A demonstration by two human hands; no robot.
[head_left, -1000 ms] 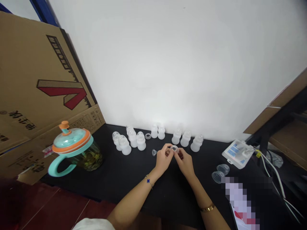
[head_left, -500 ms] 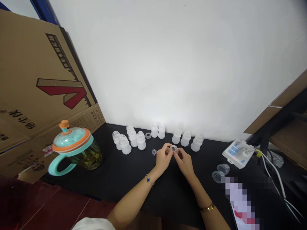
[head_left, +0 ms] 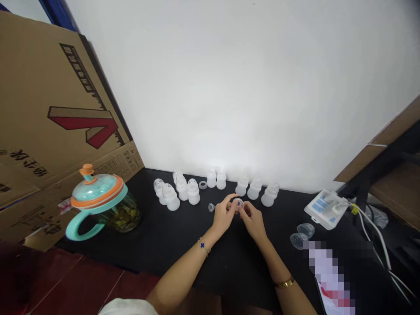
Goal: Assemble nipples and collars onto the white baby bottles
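Observation:
My left hand and my right hand meet over the black tabletop, fingertips pinched together on a small clear ring-shaped part. A small clear nipple piece lies on the table just left of my left hand. Behind my hands, several small white bottles stand by the wall: a left group, a middle pair and a right group. A loose white ring lies between the left group and the middle pair.
A teal and orange lidded mug stands at the left, in front of leaning cardboard boxes. At the right are two clear caps, a white device with cables and a dark shelf frame.
My hands have stayed together on the clear part, with only slight finger movement. The view has drifted a little.

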